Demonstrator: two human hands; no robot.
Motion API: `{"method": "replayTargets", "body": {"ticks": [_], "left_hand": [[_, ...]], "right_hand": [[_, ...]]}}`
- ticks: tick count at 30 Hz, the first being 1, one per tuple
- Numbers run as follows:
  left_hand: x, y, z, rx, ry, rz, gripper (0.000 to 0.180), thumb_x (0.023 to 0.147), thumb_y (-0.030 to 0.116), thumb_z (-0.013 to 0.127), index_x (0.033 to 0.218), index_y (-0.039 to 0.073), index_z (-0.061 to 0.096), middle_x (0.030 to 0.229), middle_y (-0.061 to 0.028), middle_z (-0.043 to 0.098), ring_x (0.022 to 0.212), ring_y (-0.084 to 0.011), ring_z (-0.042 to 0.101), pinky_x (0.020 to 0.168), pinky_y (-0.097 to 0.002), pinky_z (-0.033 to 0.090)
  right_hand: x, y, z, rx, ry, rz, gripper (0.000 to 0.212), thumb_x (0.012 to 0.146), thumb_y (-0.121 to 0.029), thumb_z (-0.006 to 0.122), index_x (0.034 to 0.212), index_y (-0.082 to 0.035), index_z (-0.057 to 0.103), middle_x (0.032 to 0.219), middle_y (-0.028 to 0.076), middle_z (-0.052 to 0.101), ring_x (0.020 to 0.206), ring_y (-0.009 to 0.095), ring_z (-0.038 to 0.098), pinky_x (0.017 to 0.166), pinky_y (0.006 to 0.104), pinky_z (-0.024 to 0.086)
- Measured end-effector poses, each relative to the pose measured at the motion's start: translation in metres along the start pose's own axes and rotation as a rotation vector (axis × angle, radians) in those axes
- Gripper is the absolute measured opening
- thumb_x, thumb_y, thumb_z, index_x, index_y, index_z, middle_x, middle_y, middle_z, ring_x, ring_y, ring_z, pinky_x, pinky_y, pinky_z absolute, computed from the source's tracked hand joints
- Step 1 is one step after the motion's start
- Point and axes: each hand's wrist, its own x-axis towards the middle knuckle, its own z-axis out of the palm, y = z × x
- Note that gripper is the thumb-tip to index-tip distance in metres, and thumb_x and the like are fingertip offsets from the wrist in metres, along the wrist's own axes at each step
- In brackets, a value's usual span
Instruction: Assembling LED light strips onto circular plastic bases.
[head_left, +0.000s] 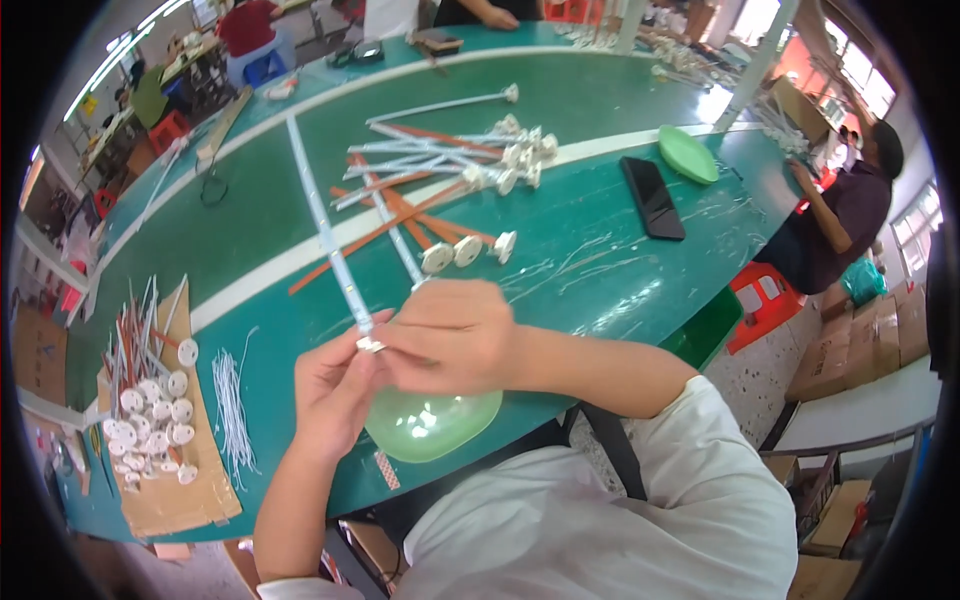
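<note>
Close in front of me, my left hand (pixel 335 390) and my right hand (pixel 450 335) meet with pinched fingers at the near end of a long pale light strip (pixel 325 230). A small white end piece shows between the fingertips. The strip runs away from me to the upper left. Another pale strip (pixel 397 235) passes under my right hand, which hides its near end. Below the hands, near the table edge, is a light green bowl (pixel 435 425). Beyond them lies a loose pile of white and orange strips (pixel 430 165) with round white end caps.
On the left, a cardboard sheet (pixel 190 510) bears many capped strips (pixel 150 410), beside a bundle of thin white wires (pixel 235 420). A black phone (pixel 652 198) and a green dish (pixel 688 154) lie to the right. Another person (pixel 850 200) sits at the far right.
</note>
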Motion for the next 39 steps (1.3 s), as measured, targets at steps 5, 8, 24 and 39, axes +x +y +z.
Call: {"method": "replayTargets", "body": {"ticks": [5,8,24,39], "left_hand": [[-0.001,-0.007,0.002,0.062,-0.008,0.017,0.042,0.099,0.011,0.057,0.136,-0.008,0.051,0.125,-0.0165,0.063,0.113,-0.0239,0.062,0.098,-0.0391,0.051],[-0.002,-0.011,0.002,0.07,0.001,0.039,0.043,0.099,0.01,0.057,0.137,-0.008,0.05,0.123,-0.0164,0.064,0.112,-0.023,0.063,0.097,-0.0389,0.051],[0.002,0.001,0.001,0.004,0.009,-0.057,0.044,0.103,0.019,0.05,0.136,-0.01,0.047,0.125,-0.0212,0.061,0.111,-0.0288,0.066,0.097,-0.0401,0.055],[0.01,0.002,-0.026,-0.02,0.184,0.158,0.042,0.102,0.024,0.053,0.13,-0.007,0.054,0.115,-0.0219,0.067,0.095,-0.0247,0.07,0.082,-0.0333,0.054]], "right_hand": [[-0.004,0.001,-0.004,-0.023,0.025,-0.016,0.029,0.057,0.0,0.075,0.085,-0.004,0.07,0.072,0.004,0.064,0.058,0.019,0.063,0.05,0.0279,0.051],[-0.007,0.0,-0.002,-0.015,0.008,0.007,0.029,0.057,-0.002,0.076,0.085,-0.004,0.07,0.072,0.004,0.063,0.058,0.019,0.064,0.05,0.0277,0.052],[-0.003,-0.003,-0.007,0.035,-0.154,0.056,0.023,0.072,0.001,0.077,0.094,0.001,0.071,0.078,0.009,0.067,0.063,0.022,0.065,0.052,0.0311,0.05],[-0.003,-0.003,-0.02,0.1,-0.496,0.264,0.041,0.073,-0.021,0.081,0.107,-0.003,0.066,0.094,0.011,0.066,0.083,0.027,0.065,0.069,0.0371,0.054]]}}
